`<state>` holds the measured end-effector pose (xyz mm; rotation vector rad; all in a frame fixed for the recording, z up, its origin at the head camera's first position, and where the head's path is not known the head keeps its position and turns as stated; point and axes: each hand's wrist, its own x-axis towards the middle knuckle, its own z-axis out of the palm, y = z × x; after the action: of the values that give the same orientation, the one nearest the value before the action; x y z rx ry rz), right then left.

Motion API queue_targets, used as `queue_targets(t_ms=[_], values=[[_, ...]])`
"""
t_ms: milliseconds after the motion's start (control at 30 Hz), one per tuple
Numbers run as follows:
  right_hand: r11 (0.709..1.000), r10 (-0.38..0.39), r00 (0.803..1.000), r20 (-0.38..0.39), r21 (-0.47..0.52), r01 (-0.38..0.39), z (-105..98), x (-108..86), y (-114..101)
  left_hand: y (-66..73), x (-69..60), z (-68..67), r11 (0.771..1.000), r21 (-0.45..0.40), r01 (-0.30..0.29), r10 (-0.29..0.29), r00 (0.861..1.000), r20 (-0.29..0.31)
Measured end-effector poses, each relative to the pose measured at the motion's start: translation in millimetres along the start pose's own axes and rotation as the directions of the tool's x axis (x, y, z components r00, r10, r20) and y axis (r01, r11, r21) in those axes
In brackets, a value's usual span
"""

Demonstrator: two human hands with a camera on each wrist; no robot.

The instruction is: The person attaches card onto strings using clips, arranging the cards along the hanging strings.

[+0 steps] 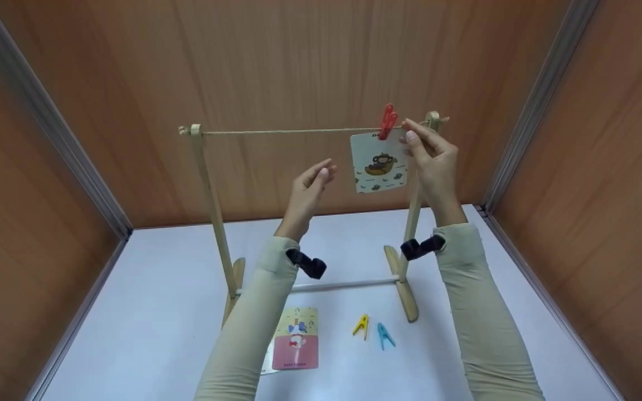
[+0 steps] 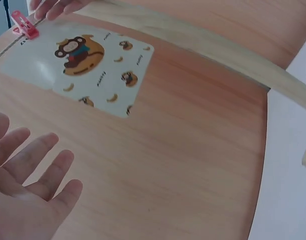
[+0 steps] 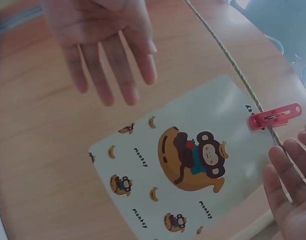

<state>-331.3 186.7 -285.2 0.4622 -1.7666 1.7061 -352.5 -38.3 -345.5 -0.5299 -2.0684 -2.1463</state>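
Observation:
A white card with a monkey and banana print hangs from the string, held by a red clothespin at its top edge. My right hand is at the card's upper right corner, beside the clothespin; its fingers are extended close to the string, and whether they touch it I cannot tell. To the left of the card, my left hand is in the air, fingers loosely extended and holding nothing. In the left wrist view its fingers are spread below the card.
The string runs between two wooden posts of a stand with a white lower bar. On the white table lie a pink and yellow card over another card, a yellow clothespin and a blue clothespin.

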Motion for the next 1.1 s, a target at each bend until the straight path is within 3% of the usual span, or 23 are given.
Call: queue_targets(t_ms=[267,467,867,1100], values=[[0.997,0.076,0.997,0.004,-0.021,-0.076,-13,-14.8,17,-19.5,-16.3,-17.6,0.993,0.115,0.031,-0.034,0.999,0.029],[0.986,0.164,0.985,0.044,-0.039,-0.162,-20,-29.6,31,-33.2,-27.0,-27.2,0.987,0.141,0.073,-0.077,0.997,0.023],[0.953,0.279,0.948,0.152,-0.167,-0.253,-29,-60.6,63,-67.4,-51.5,-49.3,0.963,0.206,0.174,-0.185,0.982,0.037],[0.921,0.365,0.915,0.170,-0.211,-0.328,-35,-83.1,82,-86.6,-68.0,-60.5,0.941,0.252,0.224,-0.240,0.970,0.033]])
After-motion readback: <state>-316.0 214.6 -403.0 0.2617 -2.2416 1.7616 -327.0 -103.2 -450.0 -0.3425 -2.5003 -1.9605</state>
